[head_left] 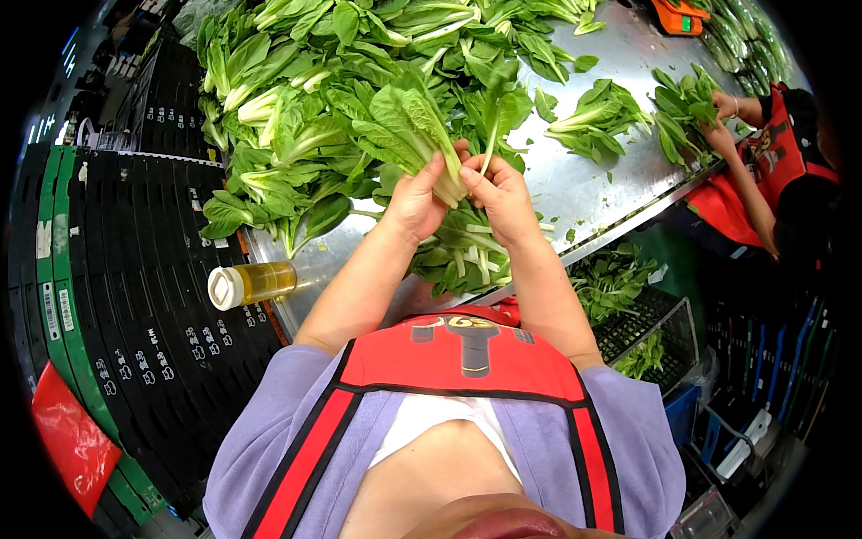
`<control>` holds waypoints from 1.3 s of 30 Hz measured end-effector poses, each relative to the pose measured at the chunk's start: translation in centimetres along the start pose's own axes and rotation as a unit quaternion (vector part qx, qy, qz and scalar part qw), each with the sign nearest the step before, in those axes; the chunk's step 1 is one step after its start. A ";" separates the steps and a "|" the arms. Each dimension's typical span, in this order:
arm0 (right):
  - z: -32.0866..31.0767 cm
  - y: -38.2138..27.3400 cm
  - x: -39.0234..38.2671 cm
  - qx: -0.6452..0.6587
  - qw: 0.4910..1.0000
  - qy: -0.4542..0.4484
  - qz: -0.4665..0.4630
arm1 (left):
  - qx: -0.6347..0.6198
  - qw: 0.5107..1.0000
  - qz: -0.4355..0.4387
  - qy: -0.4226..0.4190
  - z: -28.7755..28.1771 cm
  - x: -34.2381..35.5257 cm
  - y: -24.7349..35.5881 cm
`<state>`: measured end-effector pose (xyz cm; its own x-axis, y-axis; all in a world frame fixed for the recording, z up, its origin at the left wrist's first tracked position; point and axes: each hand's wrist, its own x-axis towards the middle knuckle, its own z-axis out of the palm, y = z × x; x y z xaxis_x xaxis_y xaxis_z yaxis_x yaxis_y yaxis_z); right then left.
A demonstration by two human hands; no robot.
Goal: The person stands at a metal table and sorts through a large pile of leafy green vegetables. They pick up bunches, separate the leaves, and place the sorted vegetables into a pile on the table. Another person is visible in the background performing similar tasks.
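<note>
Item: bok choy head (415,126), long axis slanting up-left from our left hand (415,202) closed on its base; our right hand (498,193) pinches one leaf stalk.

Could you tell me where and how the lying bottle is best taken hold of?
Probably round the bottle body, from above: it lies on its side at the table edge, white cap pointing left, with its upper side bare.

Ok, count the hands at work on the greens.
4. The person's left hand and right hand hold one bok choy bunch at centre. A co-worker's two hands handle greens at far right. Others may be hidden.
</note>
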<state>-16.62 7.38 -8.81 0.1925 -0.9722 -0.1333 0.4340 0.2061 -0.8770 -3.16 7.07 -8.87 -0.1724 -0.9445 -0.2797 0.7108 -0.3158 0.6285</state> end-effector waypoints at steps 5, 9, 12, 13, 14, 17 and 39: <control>-0.2 -1.0 -0.3 0.042 0.991 -0.052 0.114 | 0.083 0.995 -0.048 -0.039 -1.6 0.4 0.5; -0.8 0.4 0.4 0.053 0.995 -0.023 0.084 | 0.037 0.999 0.000 0.016 -0.4 0.2 0.5; -0.6 0.5 0.4 -0.018 1.000 0.015 0.015 | 0.031 0.999 0.022 0.005 0.0 -0.1 0.1; -0.6 0.2 0.2 -0.123 0.992 0.019 -0.020 | 0.067 0.998 0.007 0.002 0.2 -0.1 0.1; -0.6 0.0 0.2 -0.227 0.972 0.023 -0.056 | 0.103 0.995 -0.008 -0.001 0.3 -0.1 0.1; -0.8 1.1 0.4 -0.187 0.975 0.070 -0.099 | 0.074 0.996 -0.006 0.043 -0.7 0.7 0.2; -14.1 -0.1 9.3 -0.692 0.662 0.279 -0.071 | -0.089 0.986 -0.061 -0.129 -0.6 0.1 0.7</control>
<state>-27.27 -3.23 -16.42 -0.2870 -0.9397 0.1858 -0.8838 0.1849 -0.4299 -2.29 6.82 -8.93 -0.4150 -0.8994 -0.1373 0.7784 -0.4292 0.4581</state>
